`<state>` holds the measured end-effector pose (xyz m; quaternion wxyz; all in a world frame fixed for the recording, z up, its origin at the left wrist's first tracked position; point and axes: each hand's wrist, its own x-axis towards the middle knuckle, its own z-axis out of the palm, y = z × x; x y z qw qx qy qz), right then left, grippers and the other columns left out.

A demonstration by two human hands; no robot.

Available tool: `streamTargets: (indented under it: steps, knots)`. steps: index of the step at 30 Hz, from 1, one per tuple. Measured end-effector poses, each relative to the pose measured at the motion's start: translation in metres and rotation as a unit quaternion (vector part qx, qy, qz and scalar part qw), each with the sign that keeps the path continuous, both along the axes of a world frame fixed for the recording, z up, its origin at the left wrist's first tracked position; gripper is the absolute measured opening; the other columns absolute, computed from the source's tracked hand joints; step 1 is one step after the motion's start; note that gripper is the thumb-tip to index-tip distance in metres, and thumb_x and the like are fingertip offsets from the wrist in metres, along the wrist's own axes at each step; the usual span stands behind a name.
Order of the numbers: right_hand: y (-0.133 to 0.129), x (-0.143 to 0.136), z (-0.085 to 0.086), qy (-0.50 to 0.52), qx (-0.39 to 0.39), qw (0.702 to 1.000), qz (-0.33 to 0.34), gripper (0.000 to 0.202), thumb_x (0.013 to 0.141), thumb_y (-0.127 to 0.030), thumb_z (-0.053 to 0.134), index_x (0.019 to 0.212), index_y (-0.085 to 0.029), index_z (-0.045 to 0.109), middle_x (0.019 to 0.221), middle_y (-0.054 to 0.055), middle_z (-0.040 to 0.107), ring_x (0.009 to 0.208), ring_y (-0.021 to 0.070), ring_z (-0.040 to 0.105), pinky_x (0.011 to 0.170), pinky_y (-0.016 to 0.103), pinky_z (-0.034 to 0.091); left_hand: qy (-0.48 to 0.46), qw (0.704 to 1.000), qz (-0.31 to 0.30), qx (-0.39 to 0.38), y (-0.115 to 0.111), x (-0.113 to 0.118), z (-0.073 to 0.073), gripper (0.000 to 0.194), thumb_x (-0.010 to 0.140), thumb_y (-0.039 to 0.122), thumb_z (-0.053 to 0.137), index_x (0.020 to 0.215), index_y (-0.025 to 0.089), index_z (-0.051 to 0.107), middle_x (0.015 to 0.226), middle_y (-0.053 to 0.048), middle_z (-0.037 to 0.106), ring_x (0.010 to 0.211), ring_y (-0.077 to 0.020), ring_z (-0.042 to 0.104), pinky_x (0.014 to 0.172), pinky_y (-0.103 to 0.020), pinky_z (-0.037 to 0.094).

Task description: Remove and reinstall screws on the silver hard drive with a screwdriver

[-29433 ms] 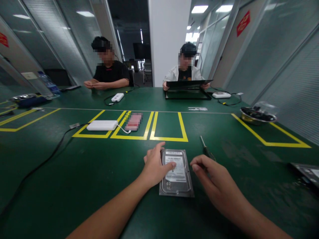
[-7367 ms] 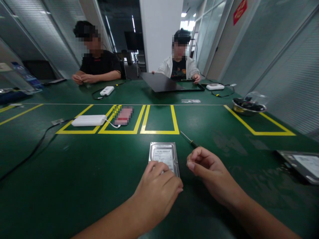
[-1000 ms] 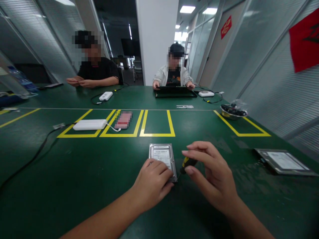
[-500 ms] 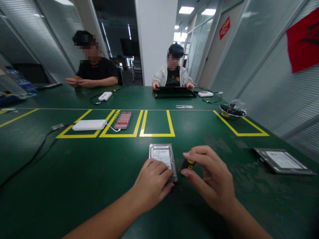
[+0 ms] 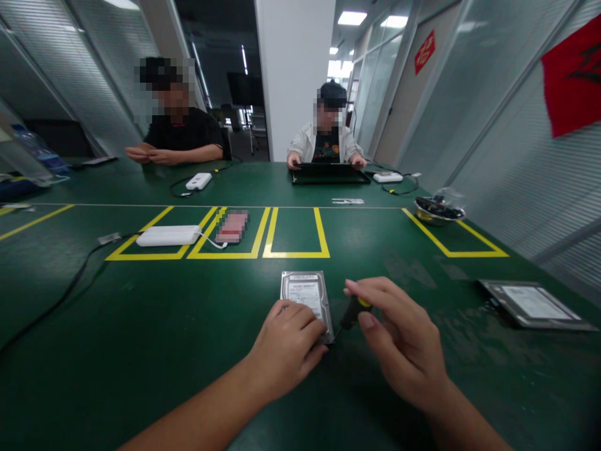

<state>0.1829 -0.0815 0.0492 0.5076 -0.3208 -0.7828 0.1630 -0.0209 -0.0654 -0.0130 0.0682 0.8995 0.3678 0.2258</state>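
A silver hard drive with a white label lies flat on the green table. My left hand rests over its near half, fingers curled round it and hiding that part. Right of the drive, a short black and yellow screwdriver stands tilted, its thin shaft reaching the drive's near right corner. My right hand is closed about the screwdriver's handle, index finger and thumb on either side of it. The exact spot where the tip meets the drive is too small to make out.
Further right lies another flat drive-like unit. A metal bowl of dark items stands behind it. Yellow tape outlines, a white power bank and a blurred pink phone are ahead. Two people sit across the table.
My right thumb has slid back along the screwdriver handle toward me, and more of the handle and shaft shows. My left hand and the hard drive have stayed in place.
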Motion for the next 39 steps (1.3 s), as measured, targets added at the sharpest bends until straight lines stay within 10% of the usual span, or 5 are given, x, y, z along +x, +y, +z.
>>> streamTargets:
  steps: [39]
  knots:
    - [0.002,0.001,-0.008,-0.004,0.005,1.000,-0.021,0.046,0.090,-0.016,0.065,0.134,-0.026,0.056,0.111,0.005,0.051,0.097,0.0148,0.054,0.080,0.028,0.047,0.018,1.000,0.008,0.001,-0.001,0.001,0.000,0.011,0.088,0.029,0.065,0.096,0.022,0.062,0.099,-0.004,0.065,0.095,-0.0250,0.056,0.086,-0.042,0.035]
